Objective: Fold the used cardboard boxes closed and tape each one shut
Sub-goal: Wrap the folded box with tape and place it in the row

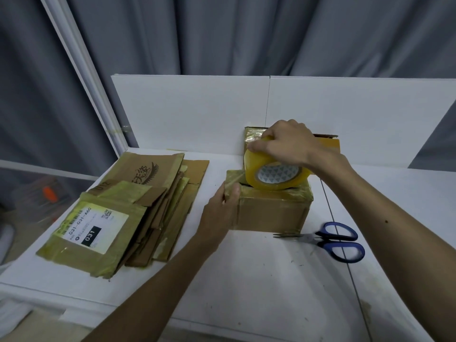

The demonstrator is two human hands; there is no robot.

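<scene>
A small brown cardboard box (270, 212) stands on the white table, its top flaps folded down and covered in old yellowish tape. My left hand (220, 211) grips the box's upper left corner, thumb on top. My right hand (283, 144) holds a roll of clear yellowish packing tape (274, 174) upright on the box top, fingers curled over the roll. A strip of tape runs from the roll down to the left edge by my left hand. Behind it stands another cardboard box (254, 137), partly hidden by my right hand.
A stack of flattened used cardboard boxes (128, 213) with labels lies on the left of the table (259, 280). Blue-handled scissors (330, 238) lie shut to the right of the box. A white backboard (197, 112) stands behind, with grey curtains beyond.
</scene>
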